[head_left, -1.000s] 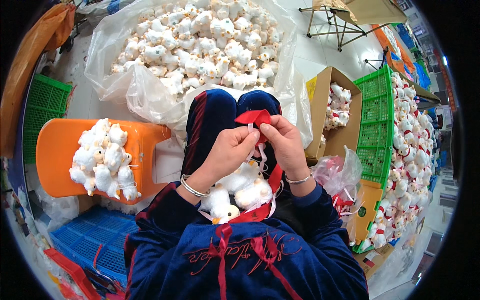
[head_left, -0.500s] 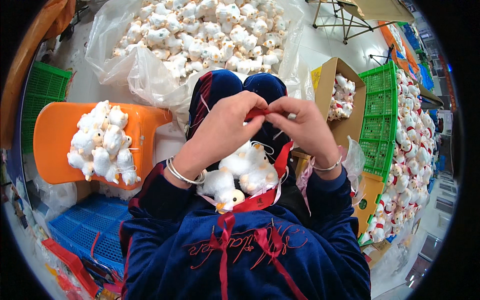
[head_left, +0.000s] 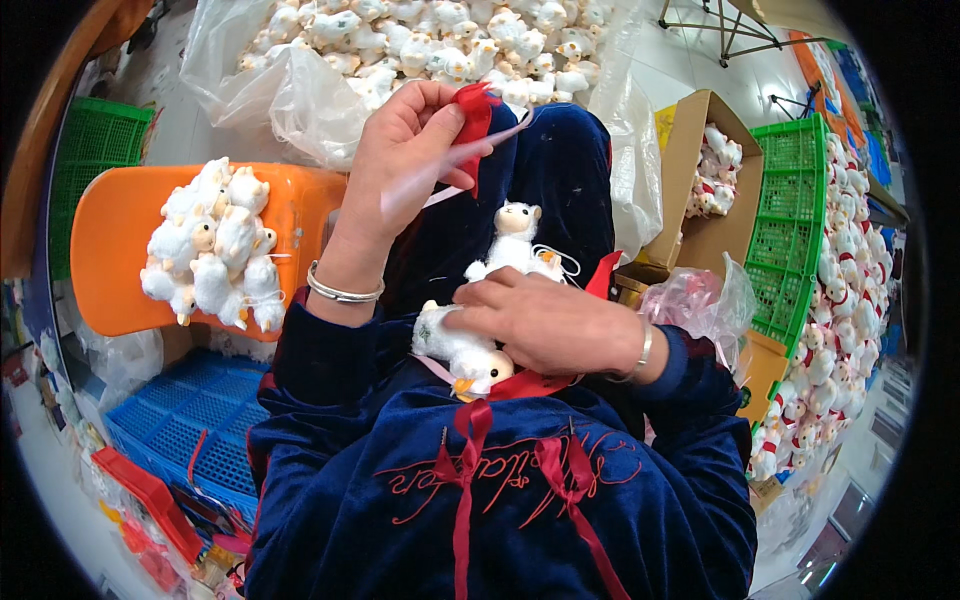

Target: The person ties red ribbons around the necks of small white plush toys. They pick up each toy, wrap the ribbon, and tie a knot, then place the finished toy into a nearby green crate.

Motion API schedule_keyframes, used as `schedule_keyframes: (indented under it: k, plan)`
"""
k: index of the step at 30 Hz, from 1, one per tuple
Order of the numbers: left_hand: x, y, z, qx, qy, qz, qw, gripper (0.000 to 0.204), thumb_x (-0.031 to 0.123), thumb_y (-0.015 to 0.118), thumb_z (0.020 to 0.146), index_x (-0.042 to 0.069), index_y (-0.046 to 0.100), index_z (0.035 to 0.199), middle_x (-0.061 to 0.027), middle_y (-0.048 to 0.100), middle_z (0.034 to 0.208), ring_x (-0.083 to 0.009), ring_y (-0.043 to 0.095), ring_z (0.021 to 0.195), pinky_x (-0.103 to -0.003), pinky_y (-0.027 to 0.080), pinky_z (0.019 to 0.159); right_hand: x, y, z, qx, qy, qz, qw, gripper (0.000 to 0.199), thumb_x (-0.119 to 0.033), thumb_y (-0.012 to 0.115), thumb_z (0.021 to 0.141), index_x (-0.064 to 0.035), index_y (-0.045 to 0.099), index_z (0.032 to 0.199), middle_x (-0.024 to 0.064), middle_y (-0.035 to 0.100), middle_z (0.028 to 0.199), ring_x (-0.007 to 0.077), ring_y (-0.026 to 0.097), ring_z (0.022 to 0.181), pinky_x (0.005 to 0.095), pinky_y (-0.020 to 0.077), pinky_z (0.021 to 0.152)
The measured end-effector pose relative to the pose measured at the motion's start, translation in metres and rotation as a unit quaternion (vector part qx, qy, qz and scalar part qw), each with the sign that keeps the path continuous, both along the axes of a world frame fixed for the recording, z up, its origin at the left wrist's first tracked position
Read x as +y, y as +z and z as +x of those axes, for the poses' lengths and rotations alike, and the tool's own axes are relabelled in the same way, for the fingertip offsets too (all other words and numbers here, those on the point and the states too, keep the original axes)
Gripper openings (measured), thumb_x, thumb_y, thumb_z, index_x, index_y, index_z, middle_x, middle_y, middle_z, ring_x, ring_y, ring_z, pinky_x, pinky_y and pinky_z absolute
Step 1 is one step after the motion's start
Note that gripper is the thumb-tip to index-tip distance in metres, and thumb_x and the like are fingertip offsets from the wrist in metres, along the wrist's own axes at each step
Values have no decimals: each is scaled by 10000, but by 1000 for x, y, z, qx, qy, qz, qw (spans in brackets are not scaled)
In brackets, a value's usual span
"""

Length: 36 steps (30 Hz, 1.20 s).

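Lifting away, left hand point(head_left: 405, 150) raised red ribbon point(head_left: 472, 112).

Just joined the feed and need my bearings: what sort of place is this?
Probably a soft-toy workshop or packing floor. A clear bag brims with white plush animals, more fill the green crates, and the left hand holds a red ribbon.

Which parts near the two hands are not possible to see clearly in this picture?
- Head view: right hand covers part of the white plush toy under it.
- Left hand pinches a red ribbon; its fingers hide how.
- Toys in the cardboard box: too small.
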<state>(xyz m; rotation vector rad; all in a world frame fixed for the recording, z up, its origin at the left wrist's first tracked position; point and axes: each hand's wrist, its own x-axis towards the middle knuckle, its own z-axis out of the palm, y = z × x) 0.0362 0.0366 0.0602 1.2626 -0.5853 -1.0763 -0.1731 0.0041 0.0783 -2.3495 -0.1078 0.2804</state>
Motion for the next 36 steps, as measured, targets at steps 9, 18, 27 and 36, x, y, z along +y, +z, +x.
schedule_keyframes:
  k: [9,18,27,36]
  plan:
    - [7,-3,15,41,-15,-19,999,165,121,617,1016,10,620,1138,-73,722,906,-41,577,591,-172,463,493,6,-16,21,-49,42,58,996,507,-199,766,818,-170,601,1296,131,572,1362,344,587,1188,472,505,946]
    - [6,3,9,-388,-55,42,919,165,163,751,906,7,699,889,-54,690,754,-114,630,683,-287,512,630,-42,-35,-6,-85,-376,414,825,770,-105,906,676,-3,570,1361,68,696,1239,152,657,1117,328,500,1023]
    - [-5,9,-24,-438,-135,52,887,236,268,718,887,34,740,889,-156,696,847,-347,694,822,-434,546,728,-61,-43,-17,-166,-400,532,727,558,-42,721,788,-2,560,1321,94,672,1221,223,647,1148,386,487,1046]
    - [-7,-12,-26,-456,-183,-3,871,125,106,686,882,13,738,946,-155,694,873,-333,694,828,-398,541,744,-61,-18,-9,-218,-364,534,731,714,-37,683,795,29,470,1473,183,496,1523,304,487,1412,441,427,1139]
